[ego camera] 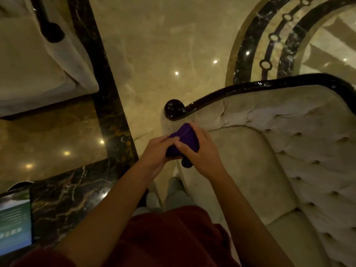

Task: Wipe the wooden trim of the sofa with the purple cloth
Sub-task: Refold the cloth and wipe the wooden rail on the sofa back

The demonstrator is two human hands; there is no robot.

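Head view shows both hands closed on the bunched purple cloth [183, 141]; the left hand [157, 156] grips its near side, the right hand [200, 151] wraps over its top; the cloth hangs just short of the dark wooden trim [212, 98] at the sofa [240, 160] arm's rounded end.

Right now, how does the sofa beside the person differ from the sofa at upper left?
The near sofa shows deep button tufting; the far sofa looks smooth. The near sofa's dark wooden trim curves along its top to a round knob; the far sofa's trim shows only a short stretch with a knob. Both hands hold the purple cloth over the near sofa; nothing touches the far one. Both are cream with dark glossy trim.
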